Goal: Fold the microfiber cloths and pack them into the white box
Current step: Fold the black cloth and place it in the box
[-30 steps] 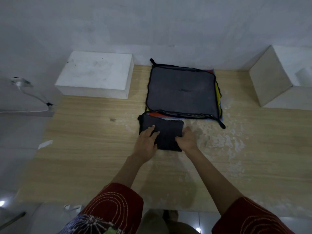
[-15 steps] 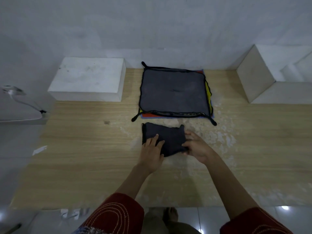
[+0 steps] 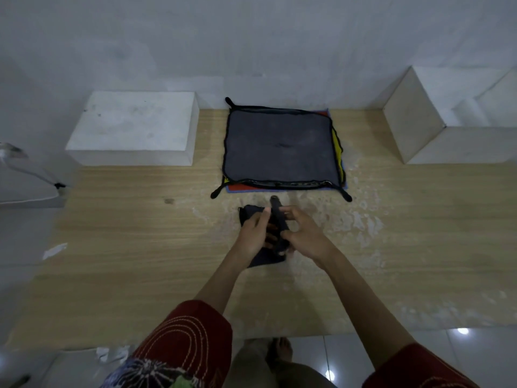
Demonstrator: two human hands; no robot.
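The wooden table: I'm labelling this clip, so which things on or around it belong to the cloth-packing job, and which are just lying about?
Part of the job:
- dark cloth being folded, gripped by left hand and right hand
- stack of flat cloths
- open white box, far right

Just lying about:
- white block, far left
- cable off the table's left edge
- paper scrap

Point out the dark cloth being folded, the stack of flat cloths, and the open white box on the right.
dark cloth (image 3: 264, 259): head view, near lower corner.
stack of cloths (image 3: 279, 147): head view, middle of top grey cloth.
white box (image 3: 411, 119): head view, left outer wall.
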